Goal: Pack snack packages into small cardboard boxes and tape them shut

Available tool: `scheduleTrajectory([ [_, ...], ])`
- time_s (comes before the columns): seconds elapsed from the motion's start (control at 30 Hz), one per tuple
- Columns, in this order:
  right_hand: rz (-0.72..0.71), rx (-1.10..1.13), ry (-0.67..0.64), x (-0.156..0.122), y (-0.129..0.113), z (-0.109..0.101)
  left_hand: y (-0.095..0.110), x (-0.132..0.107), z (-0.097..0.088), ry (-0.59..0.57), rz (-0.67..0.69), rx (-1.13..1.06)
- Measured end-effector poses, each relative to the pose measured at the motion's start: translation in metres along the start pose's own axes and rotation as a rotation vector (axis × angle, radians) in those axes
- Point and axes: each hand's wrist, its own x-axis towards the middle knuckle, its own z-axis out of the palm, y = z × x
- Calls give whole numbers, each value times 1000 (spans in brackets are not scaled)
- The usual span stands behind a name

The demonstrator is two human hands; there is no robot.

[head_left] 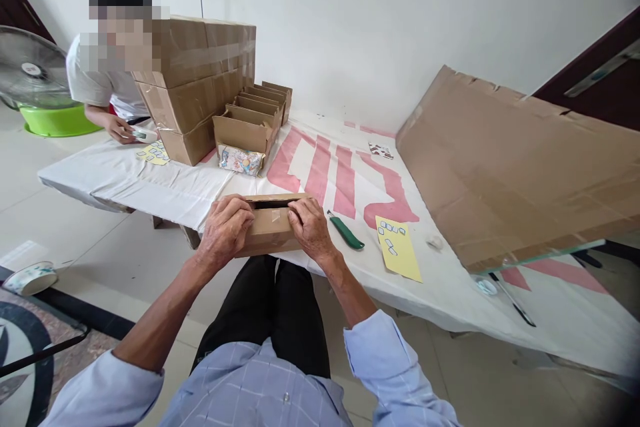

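Observation:
A small brown cardboard box (273,230) rests at the table's near edge, with a dark slot showing along its top. My left hand (227,227) grips its left end, fingers curled over the upper edge. At the right end, my right hand (309,223) is closed on the box the same way, fingertips by the slot. Just right of that hand lies a green-handled utility knife (346,231). Beyond it is a yellow sheet (399,250) with small stickers on it. What is inside the box cannot be seen.
Stacked cardboard boxes (200,80) stand back left, beside a row of open boxes (245,123) and a patterned packet (241,160). A large cardboard panel (520,173) leans at right. Across the table, a person's hand (120,128) holds a white object. A fan (35,70) stands far left.

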Motion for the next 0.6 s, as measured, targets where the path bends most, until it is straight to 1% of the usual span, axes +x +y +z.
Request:
scheduleTrajectory([
  [0.33,14,7,-10,1,-3,-1,7,0,-5,-19,-15,-18],
  [0.5,24,-3,-23,2,-3,2,18,6,-13,-18,-89,-124],
  [0.6,22,-7,-13,2,-4,3,24,14,-17,-1,-184,-264],
])
